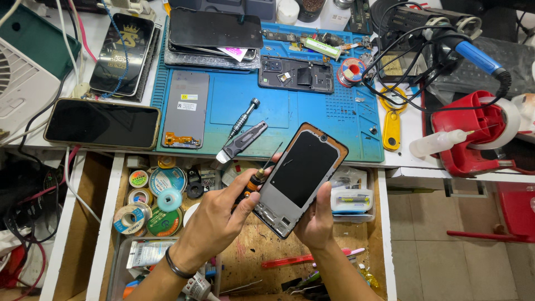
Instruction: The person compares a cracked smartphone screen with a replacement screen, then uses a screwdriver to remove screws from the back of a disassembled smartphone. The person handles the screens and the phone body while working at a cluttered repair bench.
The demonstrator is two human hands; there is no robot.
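My right hand (316, 222) grips an opened phone (301, 177) from below, tilted, over the open drawer. The phone has an orange rim, a black panel in its upper part and a grey inner frame lower down. My left hand (216, 218), with a black band on the wrist, pinches a thin tool (257, 179) with a black and orange handle. Its metal tip points up along the phone's left edge. Both hands hover just in front of the bench edge.
A blue work mat (317, 114) carries a screen panel (186, 106), a stack of phones (214, 30), a phone back frame (295, 75), a screwdriver (243, 118) and a grey blade tool (243, 141). Two phones (103, 124) lie left. Red tape dispenser (471, 136), squeeze bottle (437, 143) and soldering iron (476, 56) sit right. The drawer (262, 245) holds tape rolls (149, 203).
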